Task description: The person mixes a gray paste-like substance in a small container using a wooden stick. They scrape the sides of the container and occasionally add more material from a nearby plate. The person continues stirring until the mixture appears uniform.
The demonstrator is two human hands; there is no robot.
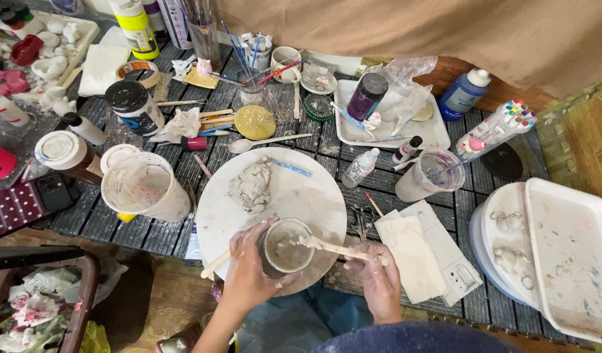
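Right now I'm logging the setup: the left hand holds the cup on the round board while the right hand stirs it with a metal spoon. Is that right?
Not quite. The head view shows the right hand stirring with a wooden stick, not a metal spoon. The rest holds: the left hand grips the cup on the round board.

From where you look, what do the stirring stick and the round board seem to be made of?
The stirring stick, held in the right hand, looks like pale raw wood, matte, its tip coated in grey paste. The round board seems white plastic or coated wood; the grey smears hide its finish, so I cannot tell which.
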